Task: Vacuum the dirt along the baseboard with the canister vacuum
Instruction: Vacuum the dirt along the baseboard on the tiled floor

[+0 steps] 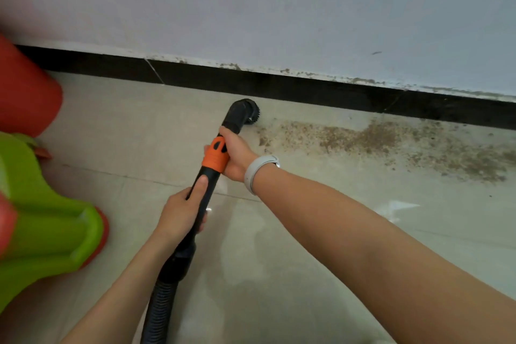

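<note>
A black vacuum wand point(205, 181) with an orange collar point(215, 154) runs up the middle of the view. Its round brush head point(245, 112) sits on the tiled floor close to the black baseboard point(307, 91). My right hand point(236, 152) grips the wand at the orange collar, a grey band on its wrist. My left hand point(181, 211) grips the black tube lower down, thumb lying along it. The ribbed hose point(159, 313) leads off the bottom edge. Brown dirt point(391, 142) spreads along the floor to the right of the brush head.
A green and red plastic toy point(47, 229) stands on the floor at the left, with a red plastic part point(25, 92) behind it against the wall. The white wall point(279, 8) is stained just above the baseboard. Bare tiles point(307, 274) fill the foreground.
</note>
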`<state>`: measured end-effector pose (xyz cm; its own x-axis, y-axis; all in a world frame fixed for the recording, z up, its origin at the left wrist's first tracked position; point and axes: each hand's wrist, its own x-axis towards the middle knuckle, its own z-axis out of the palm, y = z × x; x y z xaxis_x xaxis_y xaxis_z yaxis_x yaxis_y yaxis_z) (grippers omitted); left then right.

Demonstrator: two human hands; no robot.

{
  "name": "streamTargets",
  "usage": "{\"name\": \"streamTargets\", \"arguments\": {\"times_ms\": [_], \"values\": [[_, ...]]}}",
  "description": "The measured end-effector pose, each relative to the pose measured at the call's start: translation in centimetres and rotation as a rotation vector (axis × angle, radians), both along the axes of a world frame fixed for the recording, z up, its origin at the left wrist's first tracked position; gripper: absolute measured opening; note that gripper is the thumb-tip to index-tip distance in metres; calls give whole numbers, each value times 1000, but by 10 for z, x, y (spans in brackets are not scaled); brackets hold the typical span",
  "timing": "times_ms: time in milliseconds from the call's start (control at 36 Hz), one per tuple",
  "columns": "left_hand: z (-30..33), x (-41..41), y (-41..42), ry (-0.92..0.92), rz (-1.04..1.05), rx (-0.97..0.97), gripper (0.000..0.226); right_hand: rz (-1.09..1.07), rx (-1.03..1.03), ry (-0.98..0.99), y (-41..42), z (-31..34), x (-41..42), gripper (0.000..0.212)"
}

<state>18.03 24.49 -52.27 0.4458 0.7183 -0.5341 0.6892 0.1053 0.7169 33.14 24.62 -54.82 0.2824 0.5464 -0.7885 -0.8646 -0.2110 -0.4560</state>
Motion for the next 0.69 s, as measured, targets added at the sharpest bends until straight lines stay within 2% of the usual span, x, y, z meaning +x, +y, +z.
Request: {"name": "streamTargets", "arguments": {"times_ms": [139, 222, 361, 694], "values": [[-3, -9, 15, 9, 51, -47, 54, 24, 23, 17, 18, 3, -14, 39], [-5, -9, 18, 30, 37, -77, 55, 43, 0, 33, 18, 0, -16, 29], [-7, -8, 14, 42, 5, -91, 57, 65, -18, -2, 9, -4, -13, 24], [-9, 16, -6, 17, -51, -172, 56, 13, -119, -49, -16, 0, 10, 28]]}}
